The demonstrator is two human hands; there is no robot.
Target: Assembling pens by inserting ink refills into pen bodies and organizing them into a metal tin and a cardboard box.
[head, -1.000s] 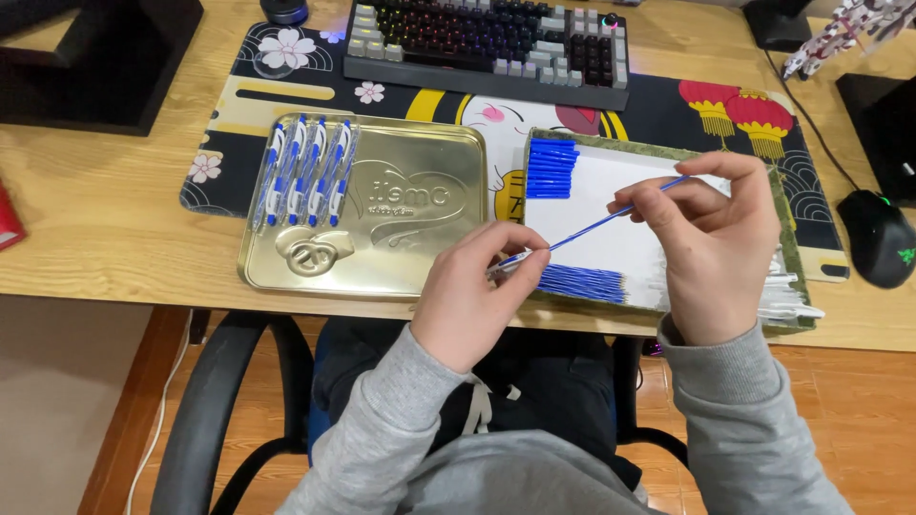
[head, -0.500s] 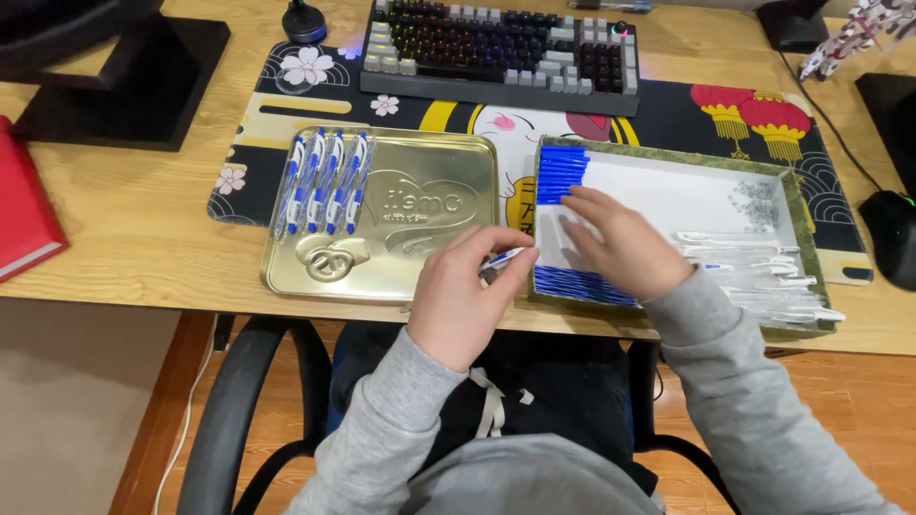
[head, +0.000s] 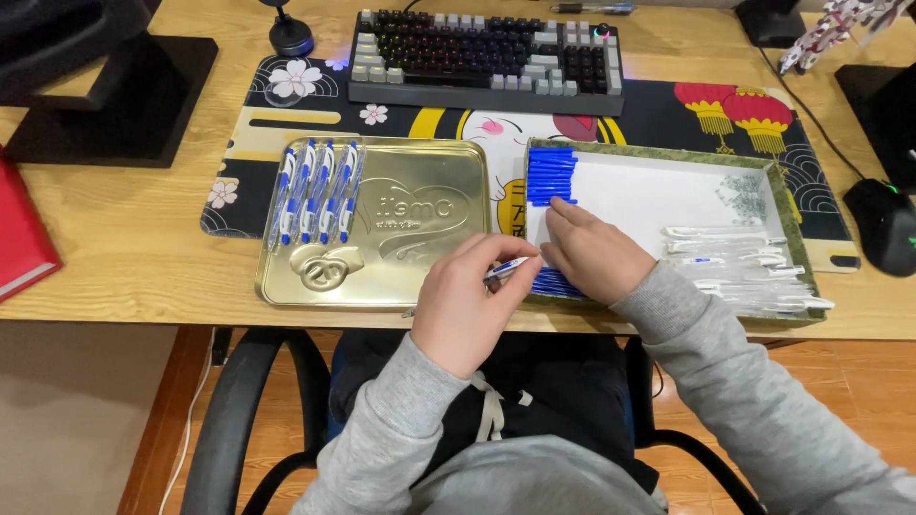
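Note:
My left hand (head: 465, 300) holds a partly built white and blue pen (head: 506, 270) over the near right corner of a gold metal tin lid (head: 401, 224). My right hand (head: 592, 250) rests in a shallow green-rimmed white tray (head: 668, 195), its fingers on a pile of blue pen parts (head: 551, 175) at the tray's left side. More blue parts (head: 553, 283) lie under that hand. Several finished white and blue pens (head: 317, 191) lie in a row on the lid's left side. Clear pen barrels (head: 739, 267) lie in the tray's right part.
A dark keyboard (head: 482, 48) sits at the back on a patterned desk mat (head: 725, 105). A black mouse (head: 883, 224) lies at the far right, a monitor stand (head: 105, 95) at the left, a red book (head: 21, 234) at the left edge. Small springs (head: 744, 195) lie in the tray.
My right hand has come down from holding a blue refill in the air and now rests flat on the blue parts in the tray. The left hand stays put with its pen.

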